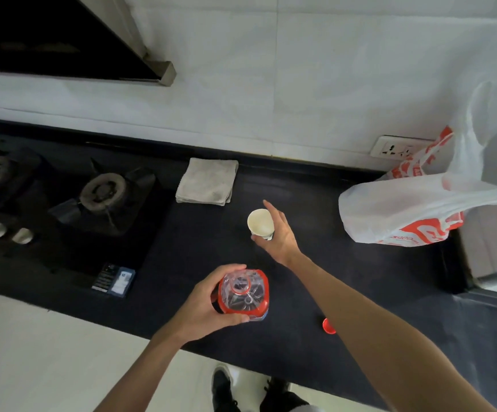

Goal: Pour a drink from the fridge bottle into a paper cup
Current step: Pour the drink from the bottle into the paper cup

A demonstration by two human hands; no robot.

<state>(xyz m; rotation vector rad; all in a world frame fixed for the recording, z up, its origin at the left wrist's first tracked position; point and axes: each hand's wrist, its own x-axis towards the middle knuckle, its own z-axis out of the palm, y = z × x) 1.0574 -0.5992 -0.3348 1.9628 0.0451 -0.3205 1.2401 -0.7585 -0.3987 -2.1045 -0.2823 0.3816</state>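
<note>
A clear plastic bottle (245,294) with a red label stands upright near the front of the black counter (315,281), seen from above with its neck uncapped. My left hand (202,304) grips its left side. Its red cap (329,326) lies on the counter to the right, partly behind my right forearm. A white paper cup (259,222) stands further back, its inside looking empty. My right hand (278,236) holds the cup from the right side, index finger stretched past the rim.
A folded grey cloth (207,182) lies behind the cup. A gas hob (72,200) fills the left of the counter, with a small dark packet (113,281) at its front corner. A white and orange plastic bag (413,200) sits at the right, below a wall socket (396,147).
</note>
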